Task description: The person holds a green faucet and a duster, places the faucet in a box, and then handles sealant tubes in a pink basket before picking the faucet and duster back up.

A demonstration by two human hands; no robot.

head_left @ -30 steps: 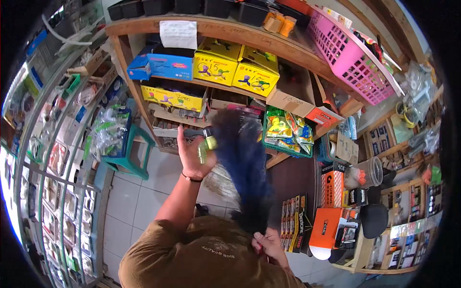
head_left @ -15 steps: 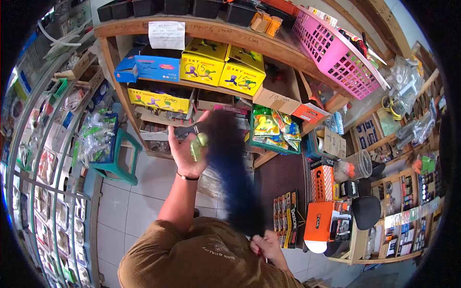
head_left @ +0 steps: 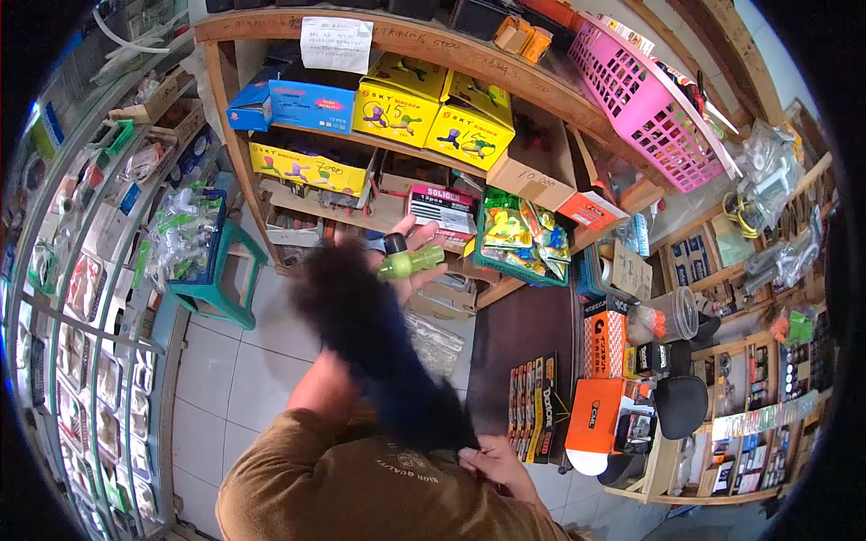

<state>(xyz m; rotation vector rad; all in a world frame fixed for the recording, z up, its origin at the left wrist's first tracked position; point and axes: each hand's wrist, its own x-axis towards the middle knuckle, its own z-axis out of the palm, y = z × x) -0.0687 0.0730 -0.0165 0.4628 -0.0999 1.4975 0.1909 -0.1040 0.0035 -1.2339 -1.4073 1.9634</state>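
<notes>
My left hand (head_left: pixel 420 281) is held out in front of the shelves, its fingers curled round a light-green plastic piece (head_left: pixel 410 262) with a black part (head_left: pixel 395 242) at one end. My right hand (head_left: pixel 498 464), low near my brown shirt, grips the end of a long, fluffy duster (head_left: pixel 388 361) in black and dark blue. The duster slants up to the left across my left forearm and hides part of the wrist. Its head is blurred by motion.
Ahead, a wooden shelf (head_left: pixel 424 34) bears yellow boxes (head_left: pixel 393 113), a blue box (head_left: pixel 311 106) and a green basket (head_left: pixel 519 269) of packets. A pink basket (head_left: pixel 631 108) stands upper right. At left are a green stool (head_left: pixel 236 270) and a glass display case (head_left: pixel 99 338).
The duster's head has swung left, from right of my left hand to over its forearm. My left hand has shifted right and turned the green piece nearly level. The view has shifted slightly.
</notes>
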